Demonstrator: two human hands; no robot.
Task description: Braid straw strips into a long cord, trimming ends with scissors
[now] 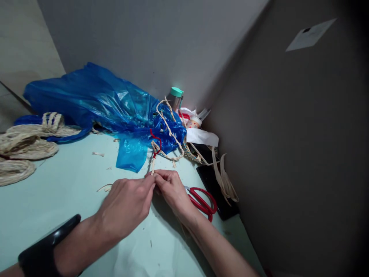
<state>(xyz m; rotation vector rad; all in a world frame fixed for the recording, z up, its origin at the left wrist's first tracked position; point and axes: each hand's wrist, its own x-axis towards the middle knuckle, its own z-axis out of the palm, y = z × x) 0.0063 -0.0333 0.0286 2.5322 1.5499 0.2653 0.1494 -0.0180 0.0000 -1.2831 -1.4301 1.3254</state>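
Observation:
My left hand (127, 206) and my right hand (172, 189) meet fingertip to fingertip over the pale green table (57, 200). Both pinch the near end of a braided straw cord (168, 130). The cord rises from the fingers, loops up over a blue plastic bag (95, 102) and comes back down. A red thread (156, 140) is tied into the braid just above my fingers. A black band sits on my left wrist (47, 248).
Red-handled scissors (203, 202) lie right of my right hand. Coils of straw fibre (23, 148) sit at the left edge. In the corner stand a green-capped bottle (175, 98), a paper cup (194, 122), white paper and a dark phone (215, 184). Walls close in behind and right.

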